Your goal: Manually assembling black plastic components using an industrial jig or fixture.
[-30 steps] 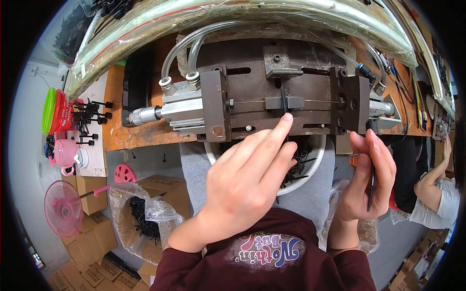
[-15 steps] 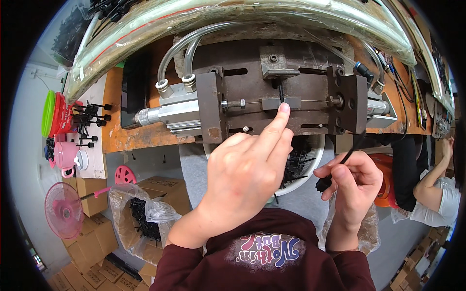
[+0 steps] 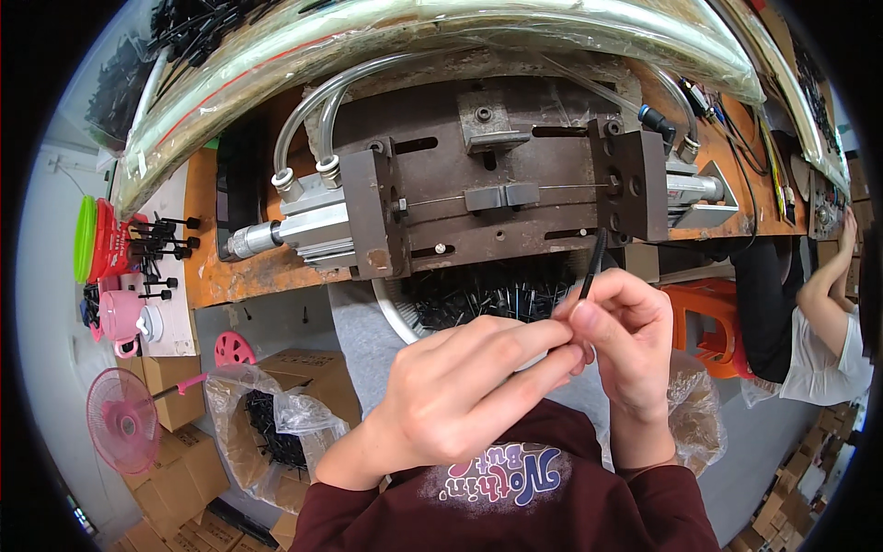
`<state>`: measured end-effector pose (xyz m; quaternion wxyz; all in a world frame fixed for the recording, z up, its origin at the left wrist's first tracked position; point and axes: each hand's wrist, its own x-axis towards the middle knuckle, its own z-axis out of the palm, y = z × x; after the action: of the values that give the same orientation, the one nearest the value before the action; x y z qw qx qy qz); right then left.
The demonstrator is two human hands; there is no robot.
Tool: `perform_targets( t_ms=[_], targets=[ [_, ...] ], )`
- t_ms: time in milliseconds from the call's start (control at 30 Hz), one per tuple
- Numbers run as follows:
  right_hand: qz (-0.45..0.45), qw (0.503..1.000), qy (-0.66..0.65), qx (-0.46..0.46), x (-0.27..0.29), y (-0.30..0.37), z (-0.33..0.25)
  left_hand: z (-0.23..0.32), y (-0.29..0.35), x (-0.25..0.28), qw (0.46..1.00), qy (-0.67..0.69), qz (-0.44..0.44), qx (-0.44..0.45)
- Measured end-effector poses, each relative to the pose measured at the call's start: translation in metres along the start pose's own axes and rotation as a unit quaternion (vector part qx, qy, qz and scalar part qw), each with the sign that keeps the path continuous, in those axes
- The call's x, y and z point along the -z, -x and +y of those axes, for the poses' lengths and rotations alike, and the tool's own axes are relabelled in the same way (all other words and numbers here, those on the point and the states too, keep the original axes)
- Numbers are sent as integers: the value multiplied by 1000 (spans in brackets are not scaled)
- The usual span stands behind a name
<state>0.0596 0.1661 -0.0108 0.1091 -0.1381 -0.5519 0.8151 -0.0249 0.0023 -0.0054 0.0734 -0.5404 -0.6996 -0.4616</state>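
A thin black plastic rod (image 3: 595,262) sticks up from between the thumb and forefinger of my right hand (image 3: 635,340), which is closed on it. My left hand (image 3: 469,386) meets the right one at the fingertips, its fingers bent in at the rod's lower end. That end and whatever the left fingertips hold are hidden. Beyond my hands stands a brown metal fixture (image 3: 441,241) with a small grey split block (image 3: 501,197) at its middle. Thin metal rods run from the block to both sides. No black rod shows at the block.
Below the fixture is a white basket (image 3: 391,311) of black rods. Air cylinders (image 3: 317,235) with clear hoses flank the fixture. A bagged carton (image 3: 230,405), a pink fan (image 3: 124,419) and pink cup (image 3: 120,313) are left. Right are an orange stool (image 3: 708,317) and another person's arm (image 3: 828,285).
My left hand has left the block and come back to my right hand. The black rod that stood at the block is gone from there. The rod in my right hand now points upward.
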Motion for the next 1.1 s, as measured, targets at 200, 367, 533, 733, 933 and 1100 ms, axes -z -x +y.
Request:
perform_targets(
  t_ms=[200, 367, 533, 733, 933, 1100],
  targets=[
    [-29, 998, -57, -10, 5, -12, -8, 10, 7, 4, 997, 60, -14, 38],
    [3, 999, -38, 3, -1, -12, -11, 14, 9, 2, 995, 92, -1, 49],
    [39, 998, -34, 33, -9, -7, -8, 13, 15, 2, 997, 74, 3, 32],
    [69, 993, -28, 93, -3, -11, 0, 17, 21, 4, 996, 89, -12, 28],
    [27, 994, -93, 43, -8, -6, -1, 16, 20, 1, 996, 78, -4, 34],
    [24, 994, -91, 48, -10, -4, 3, 15, 23, -1, 997, 71, 0, 32]
  ],
)
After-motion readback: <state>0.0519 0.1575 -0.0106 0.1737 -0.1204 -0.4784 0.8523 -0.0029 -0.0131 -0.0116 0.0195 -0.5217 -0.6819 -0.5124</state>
